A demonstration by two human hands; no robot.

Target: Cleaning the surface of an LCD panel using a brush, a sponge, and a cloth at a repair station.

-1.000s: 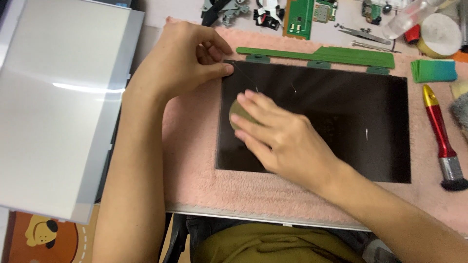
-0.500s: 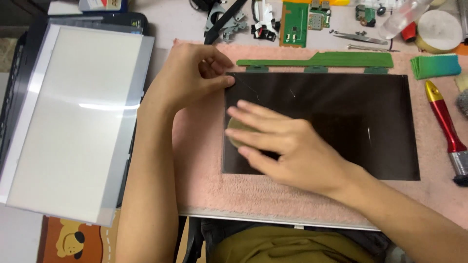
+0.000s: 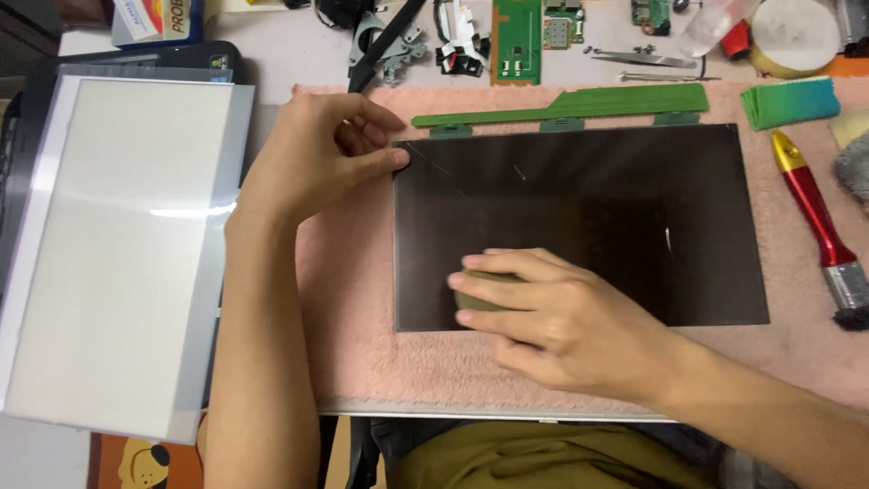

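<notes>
A dark glossy display panel (image 3: pixel 625 217) lies flat on a pink towel (image 3: pixel 348 317). A long green circuit strip (image 3: pixel 579 104) runs along the panel's far edge. My left hand (image 3: pixel 317 154) pinches the panel's far left corner and holds it down. My right hand (image 3: pixel 552 317) presses an olive-green pad (image 3: pixel 475 294) onto the panel near its front left part; most of the pad is hidden under my fingers.
A white backlight sheet in a grey frame (image 3: pixel 118 244) lies at the left. A red-handled brush (image 3: pixel 819 226) rests at the right beside a green folded cloth (image 3: pixel 790 101). Circuit boards (image 3: pixel 518 32), tweezers (image 3: pixel 643 60), a tape roll (image 3: pixel 797 34) and brackets line the far edge.
My right hand has slid the pad toward the panel's front edge. My left hand stays on the far left corner. The view has shifted to the left.
</notes>
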